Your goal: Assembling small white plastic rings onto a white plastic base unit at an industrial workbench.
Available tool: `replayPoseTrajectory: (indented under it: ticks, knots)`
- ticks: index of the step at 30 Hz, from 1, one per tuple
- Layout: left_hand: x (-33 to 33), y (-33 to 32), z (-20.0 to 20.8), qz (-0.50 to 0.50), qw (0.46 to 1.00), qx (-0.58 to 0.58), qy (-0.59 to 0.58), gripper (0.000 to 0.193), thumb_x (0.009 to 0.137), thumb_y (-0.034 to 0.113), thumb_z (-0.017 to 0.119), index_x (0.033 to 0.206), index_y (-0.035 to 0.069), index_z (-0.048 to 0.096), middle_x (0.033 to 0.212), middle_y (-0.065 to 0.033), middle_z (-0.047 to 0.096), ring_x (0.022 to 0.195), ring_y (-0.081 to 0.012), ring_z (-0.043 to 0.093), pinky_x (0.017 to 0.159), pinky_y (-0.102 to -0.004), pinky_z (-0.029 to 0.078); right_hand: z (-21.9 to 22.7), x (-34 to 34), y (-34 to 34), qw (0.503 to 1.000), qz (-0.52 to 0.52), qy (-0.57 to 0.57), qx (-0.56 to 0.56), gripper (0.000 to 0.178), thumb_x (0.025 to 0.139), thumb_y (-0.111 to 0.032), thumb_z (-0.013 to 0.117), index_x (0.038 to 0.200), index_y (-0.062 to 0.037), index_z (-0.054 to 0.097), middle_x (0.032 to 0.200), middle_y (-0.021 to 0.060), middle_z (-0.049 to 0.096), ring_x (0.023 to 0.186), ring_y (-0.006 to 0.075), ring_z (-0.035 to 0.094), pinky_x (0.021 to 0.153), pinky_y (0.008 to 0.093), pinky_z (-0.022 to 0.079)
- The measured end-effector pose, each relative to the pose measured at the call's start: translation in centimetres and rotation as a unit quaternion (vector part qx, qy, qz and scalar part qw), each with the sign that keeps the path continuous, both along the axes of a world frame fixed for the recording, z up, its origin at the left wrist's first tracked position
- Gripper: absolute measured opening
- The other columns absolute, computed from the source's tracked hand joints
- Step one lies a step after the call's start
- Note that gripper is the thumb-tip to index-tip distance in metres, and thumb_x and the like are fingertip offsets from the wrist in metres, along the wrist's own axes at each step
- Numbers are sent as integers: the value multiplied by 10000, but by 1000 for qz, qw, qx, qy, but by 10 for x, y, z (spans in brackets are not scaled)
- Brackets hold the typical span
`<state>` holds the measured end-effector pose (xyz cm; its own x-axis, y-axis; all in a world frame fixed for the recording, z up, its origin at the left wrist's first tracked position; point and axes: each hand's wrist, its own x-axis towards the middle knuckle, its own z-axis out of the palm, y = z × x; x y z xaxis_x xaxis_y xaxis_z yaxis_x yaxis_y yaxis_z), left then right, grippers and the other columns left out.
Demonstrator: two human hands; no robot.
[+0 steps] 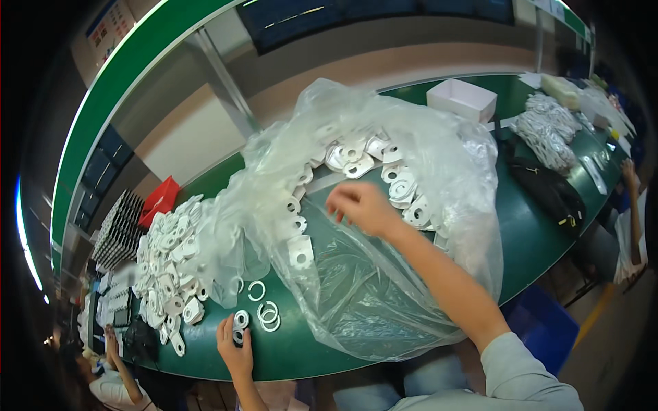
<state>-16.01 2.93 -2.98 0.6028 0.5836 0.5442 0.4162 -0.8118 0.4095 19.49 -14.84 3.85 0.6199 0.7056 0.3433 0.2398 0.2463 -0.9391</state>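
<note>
My left hand (235, 351) is at the table's near edge, its fingers and thumb closed around a small white ring-shaped part (238, 335). Another white part with a round hole (241, 319) lies against its fingertips. Just beyond it are several loose thin white rings (269, 316). My right hand (363, 207) reaches over a large clear plastic bag (356, 274) spread on the table. Its fingers are loosely bent and apart, with nothing visible in them. White flat parts with round holes (358, 166) lie in an arc inside the bag, beyond and beside that hand.
A heap of white parts (168, 250) covers the green table (295, 353) at left, beside a red box (160, 201) and stacked black-and-white trays (118, 229). At the right are a white box (460, 101), bundled white cords (548, 130) and a black bag (545, 188). Other people sit at both ends.
</note>
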Motion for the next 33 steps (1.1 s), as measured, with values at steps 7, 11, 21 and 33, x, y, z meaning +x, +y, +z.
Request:
replayPoseTrajectory:
  ticks: [7,11,21,33]
  knots:
    - [-6,12,-13,15,999,-5,-34,390,692,-8,706,1062,-12,584,1055,-139,549,930,-272,560,790,-340,459,-10,85,-35,772,-150,-390,-478,280,779,-15,560,1034,-90,649,980,124,653,963,249,614,826,372,474]
    - [-9,15,-12,9,999,21,-33,391,679,-15,710,1052,-11,592,1046,-133,552,928,-266,560,776,-333,463,-24,110,-39,691,-110,-502,-508,226,752,-36,593,952,-104,674,1003,138,650,977,264,624,916,441,433]
    - [13,7,-3,-46,972,-138,-184,519,647,-99,727,1133,-17,565,1114,-85,542,1032,-186,542,885,-293,460,7,66,-11,944,26,-243,-222,332,886,-221,553,1146,-15,559,956,94,630,929,196,588,816,314,455]
    - [151,-7,36,-201,957,-138,-156,421,701,-70,714,1099,-18,585,1076,-96,601,954,-169,584,810,-281,486,-63,-55,41,876,307,365,-70,382,920,-78,447,1297,-85,391,1134,167,571,900,254,642,764,378,552]
